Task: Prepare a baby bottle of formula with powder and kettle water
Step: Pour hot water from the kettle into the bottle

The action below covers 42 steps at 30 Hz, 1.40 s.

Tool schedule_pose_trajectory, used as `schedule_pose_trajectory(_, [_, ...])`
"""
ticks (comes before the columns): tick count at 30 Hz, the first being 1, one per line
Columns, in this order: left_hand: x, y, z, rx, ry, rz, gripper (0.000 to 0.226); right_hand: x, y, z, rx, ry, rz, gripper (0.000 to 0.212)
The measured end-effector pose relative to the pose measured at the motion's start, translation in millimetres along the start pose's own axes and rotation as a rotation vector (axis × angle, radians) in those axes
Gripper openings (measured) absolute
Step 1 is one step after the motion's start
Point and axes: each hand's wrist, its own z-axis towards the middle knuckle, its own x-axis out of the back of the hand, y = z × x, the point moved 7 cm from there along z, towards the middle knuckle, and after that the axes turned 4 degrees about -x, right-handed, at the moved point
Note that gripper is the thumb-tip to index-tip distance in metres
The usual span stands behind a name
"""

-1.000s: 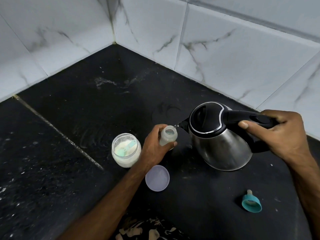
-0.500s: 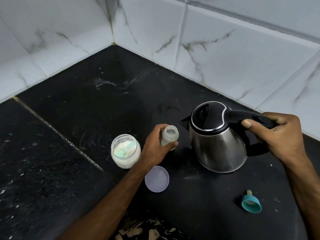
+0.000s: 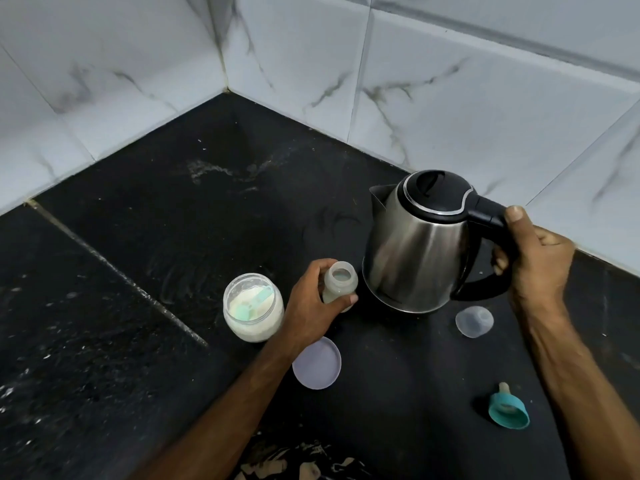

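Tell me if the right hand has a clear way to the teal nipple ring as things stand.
Probably yes. The teal nipple ring lies in the open on the counter, nothing over it, near the right forearm. But the right hand grips the kettle handle, so that must be set down first.

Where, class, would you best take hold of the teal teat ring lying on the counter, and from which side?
Grip the teal teat ring across its wide collar, coming from above. It lies tilted on the counter, teat pointing away, with clear space around it; the collar looks firmer than the small soft teat.
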Motion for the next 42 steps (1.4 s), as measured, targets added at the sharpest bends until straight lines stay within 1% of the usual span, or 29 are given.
schedule_pose_trajectory(10, [-6.1,-10.4,-5.6,-0.007,-0.045,0.0,0.054,-58.4,8.1,14.2,-0.035,-0.006,0.094,0.067])
schedule_pose_trajectory(17, [-5.3,-12.0,-5.7,-0.015,-0.048,-0.014,0.053,-104.7,6.0,29.1,-0.023,-0.071,0.125,0.067])
schedule_pose_trajectory(21, [-5.4,-13.9,-6.0,-0.016,-0.051,-0.027,0.055,-124.7,5.7,38.0,0.001,-0.115,0.131,0.081])
schedule_pose_trajectory(30, [-6.9,-13.8,-6.0,-0.023,-0.067,-0.031,0.056,-139.1,14.7,39.4,0.019,-0.123,0.107,0.085])
schedule_pose_trajectory(42, [-6.2,-15.6,-5.3,-0.027,-0.084,-0.013,0.057,-142.3,26.3,44.1,0.025,-0.136,0.13,0.084])
